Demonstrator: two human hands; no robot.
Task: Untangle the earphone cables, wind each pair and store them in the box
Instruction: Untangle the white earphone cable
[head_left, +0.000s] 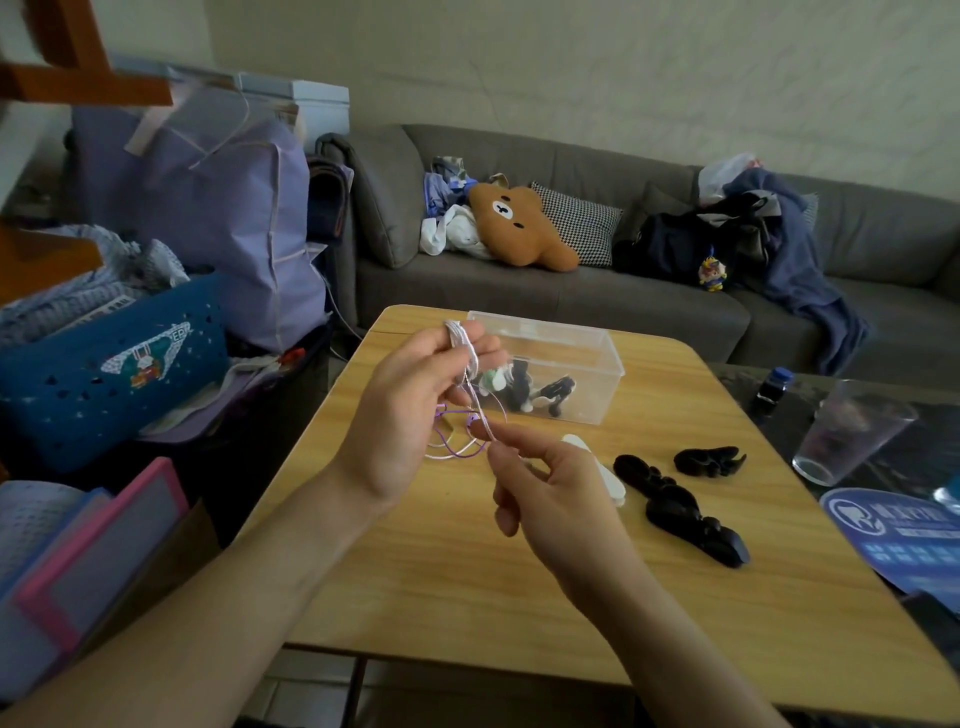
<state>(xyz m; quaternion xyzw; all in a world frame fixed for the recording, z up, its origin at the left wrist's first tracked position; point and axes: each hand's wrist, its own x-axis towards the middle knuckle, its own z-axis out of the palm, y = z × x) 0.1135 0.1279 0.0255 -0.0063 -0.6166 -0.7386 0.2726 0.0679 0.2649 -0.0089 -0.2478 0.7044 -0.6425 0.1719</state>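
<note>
1. Head view: left hand (410, 410) raised above the light wooden table (457, 571), fingers curled round a part-wound pale pink-and-purple earphone cable (460, 340); right hand (550, 488) pinching its loose tail.
2. Already stored in the clear plastic box (592, 353): several wound pairs, black and pale.
3. Left on the table: two black wound bundles (680, 506) and a white one, not yet boxed.

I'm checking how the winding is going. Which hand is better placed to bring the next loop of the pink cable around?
The right hand, probably. It pinches the loose run of the pink cable below the coil, free to carry it, while the left hand serves as the spool, with the coil wrapped round its raised fingers.
</note>
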